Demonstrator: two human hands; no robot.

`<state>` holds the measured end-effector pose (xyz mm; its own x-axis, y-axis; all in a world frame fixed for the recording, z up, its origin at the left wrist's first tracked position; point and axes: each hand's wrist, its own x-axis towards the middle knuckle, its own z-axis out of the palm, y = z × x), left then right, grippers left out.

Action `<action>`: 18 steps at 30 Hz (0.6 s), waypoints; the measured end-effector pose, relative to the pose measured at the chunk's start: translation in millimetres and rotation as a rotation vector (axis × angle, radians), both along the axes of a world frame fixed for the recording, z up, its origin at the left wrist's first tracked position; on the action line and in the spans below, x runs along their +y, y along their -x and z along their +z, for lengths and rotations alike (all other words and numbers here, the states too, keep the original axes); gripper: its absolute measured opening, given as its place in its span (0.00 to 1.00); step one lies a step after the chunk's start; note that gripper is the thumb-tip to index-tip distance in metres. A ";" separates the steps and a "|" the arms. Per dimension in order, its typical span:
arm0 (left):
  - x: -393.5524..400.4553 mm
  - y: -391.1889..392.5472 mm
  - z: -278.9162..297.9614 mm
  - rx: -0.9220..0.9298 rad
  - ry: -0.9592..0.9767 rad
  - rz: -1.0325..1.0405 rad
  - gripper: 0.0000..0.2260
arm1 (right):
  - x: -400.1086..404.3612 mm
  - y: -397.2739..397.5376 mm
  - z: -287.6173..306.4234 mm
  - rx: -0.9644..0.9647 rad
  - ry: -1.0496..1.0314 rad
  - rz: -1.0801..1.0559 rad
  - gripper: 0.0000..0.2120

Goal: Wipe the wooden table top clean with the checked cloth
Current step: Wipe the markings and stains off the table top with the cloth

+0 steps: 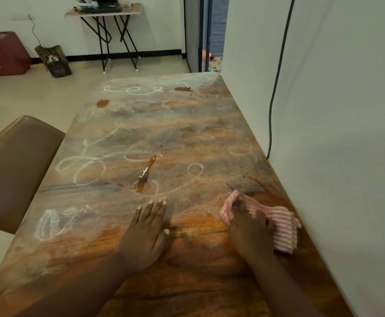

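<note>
Checked cloth (283,227), pink-and-white, bunched near table's right edge by the wall; part hidden under right hand (251,227), whose fingers curl into the folds, fingertips unseen. Left hand (146,232) lies flat, fingers straight, palm down on wooden table top (187,133). Chalk loops (81,168) and brown smears (144,177) beyond. Both forearms cut off at frame bottom.

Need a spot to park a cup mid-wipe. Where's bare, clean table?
Cleanest patch: the near wood between the left hand and right hand. The right hand holds the checked cloth at the wall edge. Ahead, the brown spill and chalk loops cover the table top.
</note>
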<state>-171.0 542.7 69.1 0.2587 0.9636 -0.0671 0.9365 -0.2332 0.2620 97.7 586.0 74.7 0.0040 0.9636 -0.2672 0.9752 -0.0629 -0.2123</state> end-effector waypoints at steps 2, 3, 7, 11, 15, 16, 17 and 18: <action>-4.3 6.1 -0.6 0.023 0.015 -0.005 0.32 | -30.2 -5.0 -6.1 -0.002 -0.048 0.150 0.24; -6.0 10.2 0.2 0.024 0.020 -0.002 0.33 | -39.7 -15.6 -4.5 0.020 -0.112 0.140 0.24; -9.1 27.1 2.6 0.024 0.016 0.036 0.33 | 2.6 -63.8 -4.3 -0.058 -0.147 -0.272 0.25; -12.5 28.6 0.7 0.027 0.036 0.071 0.33 | 75.1 -35.3 -7.7 -0.070 -0.044 -0.285 0.30; -17.2 17.6 -3.8 0.021 0.046 0.030 0.34 | 83.9 -24.9 -13.0 -0.005 0.001 -0.074 0.28; -17.0 15.9 -4.9 0.006 0.036 0.016 0.33 | 74.3 -30.9 -10.8 -0.003 -0.008 -0.043 0.28; -16.1 14.1 -4.6 -0.005 0.029 0.006 0.32 | 65.1 -39.9 -11.8 -0.001 -0.036 -0.071 0.27; -14.5 13.3 -4.4 -0.011 0.025 0.002 0.31 | 57.0 -46.2 -8.2 -0.013 -0.067 -0.130 0.27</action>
<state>-184.3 528.2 64.6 0.2573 0.9623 -0.0884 0.9341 -0.2242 0.2779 143.9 643.0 66.5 0.1334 0.9704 -0.2012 0.9623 -0.1754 -0.2078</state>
